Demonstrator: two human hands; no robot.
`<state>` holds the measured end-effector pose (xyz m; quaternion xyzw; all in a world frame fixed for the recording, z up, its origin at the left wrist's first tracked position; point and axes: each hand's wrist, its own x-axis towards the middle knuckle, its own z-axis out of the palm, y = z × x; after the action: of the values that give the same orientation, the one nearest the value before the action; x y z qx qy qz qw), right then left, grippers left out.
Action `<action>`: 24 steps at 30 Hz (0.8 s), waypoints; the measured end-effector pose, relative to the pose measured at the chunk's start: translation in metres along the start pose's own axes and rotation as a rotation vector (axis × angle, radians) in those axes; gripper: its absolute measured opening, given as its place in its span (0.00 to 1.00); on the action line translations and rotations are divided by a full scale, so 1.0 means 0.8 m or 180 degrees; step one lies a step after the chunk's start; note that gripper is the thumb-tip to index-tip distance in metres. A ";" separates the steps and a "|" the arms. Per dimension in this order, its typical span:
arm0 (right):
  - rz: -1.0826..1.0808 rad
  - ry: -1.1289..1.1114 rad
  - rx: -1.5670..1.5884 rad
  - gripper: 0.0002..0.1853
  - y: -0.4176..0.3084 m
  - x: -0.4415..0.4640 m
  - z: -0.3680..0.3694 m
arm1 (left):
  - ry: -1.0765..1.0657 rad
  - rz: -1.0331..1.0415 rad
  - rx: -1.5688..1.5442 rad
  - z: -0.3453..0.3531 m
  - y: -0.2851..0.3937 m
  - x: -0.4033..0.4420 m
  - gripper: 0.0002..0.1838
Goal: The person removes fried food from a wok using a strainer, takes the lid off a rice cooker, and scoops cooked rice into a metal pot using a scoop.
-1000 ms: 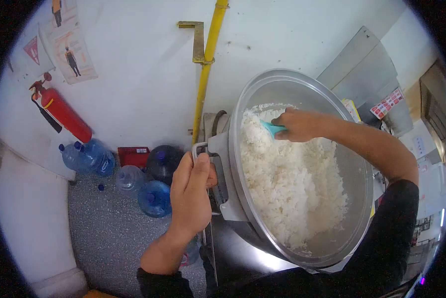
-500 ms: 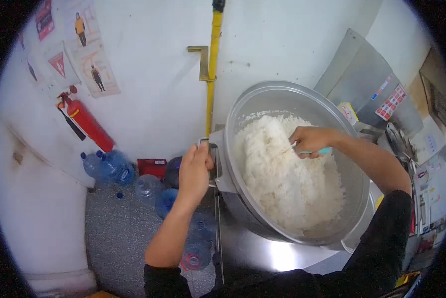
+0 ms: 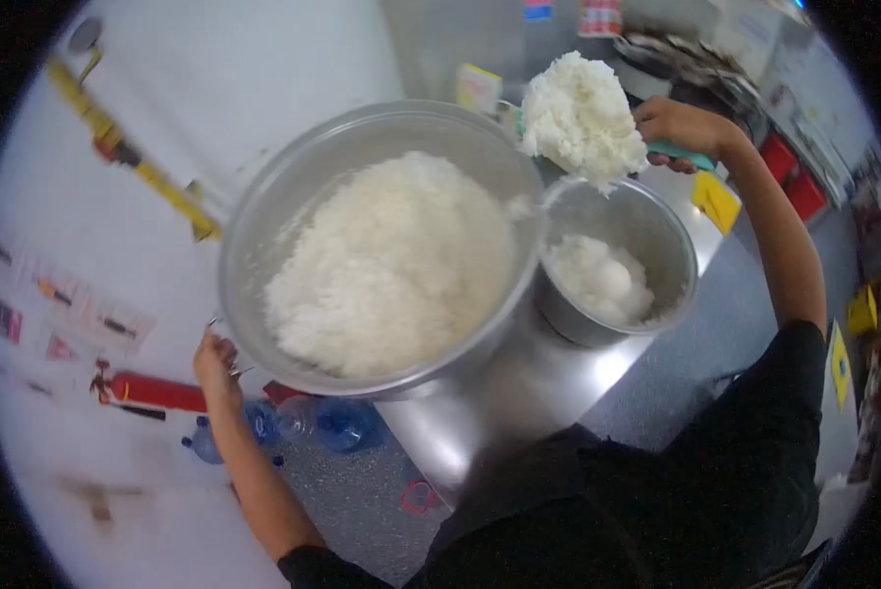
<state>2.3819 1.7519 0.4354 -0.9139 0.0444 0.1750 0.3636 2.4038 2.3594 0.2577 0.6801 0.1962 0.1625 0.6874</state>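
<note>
Head view: turquoise handle point(image 3: 691, 156) points right, slanting down.

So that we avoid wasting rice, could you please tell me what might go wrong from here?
The scooped rice is heaped high on the teal scoop in the right hand, near the smaller pot's far rim, so clumps might fall outside.

The left hand appears to hold the large pot at its side; a pull there could shift it.
</note>
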 end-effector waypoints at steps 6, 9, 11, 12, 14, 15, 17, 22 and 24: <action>-0.0920 0.1309 -0.1557 0.23 0.230 0.029 0.084 | 0.0164 -0.0383 0.0106 0.011 0.016 -0.017 0.18; -0.0496 0.1057 -0.1691 0.25 0.297 0.051 0.158 | -0.0053 -0.0379 -0.0179 -0.007 0.004 -0.008 0.19; -0.0046 0.1310 -0.1767 0.20 0.305 0.059 0.155 | -0.0266 -0.0355 -0.0393 -0.011 0.004 0.005 0.18; -0.0049 0.1287 -0.1762 0.20 0.295 0.053 0.140 | -0.0281 -0.0335 -0.0334 -0.011 0.005 0.001 0.16; -0.0528 0.1207 -0.1638 0.18 0.271 0.028 0.096 | -0.0289 -0.0328 -0.0226 -0.022 0.004 0.005 0.16; -0.0543 0.1205 -0.1645 0.18 0.255 0.013 0.077 | -0.0265 -0.0338 -0.0166 -0.029 -0.003 0.018 0.16; -0.0502 0.1463 -0.1650 0.15 0.230 -0.005 0.051 | -0.0221 -0.0367 -0.0120 -0.045 -0.018 0.045 0.17; 0.0166 -0.0014 -0.2509 0.22 0.290 0.042 0.092 | -0.0351 -0.0433 -0.0204 -0.059 -0.030 0.060 0.20; 0.0974 -0.0252 -0.1724 0.20 0.250 0.052 0.123 | -0.0144 -0.0443 -0.0127 -0.008 0.003 0.010 0.20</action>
<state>2.3510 1.6740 0.2246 -0.9527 0.1190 0.2686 0.0778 2.4079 2.3695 0.2596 0.6545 0.2241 0.1028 0.7147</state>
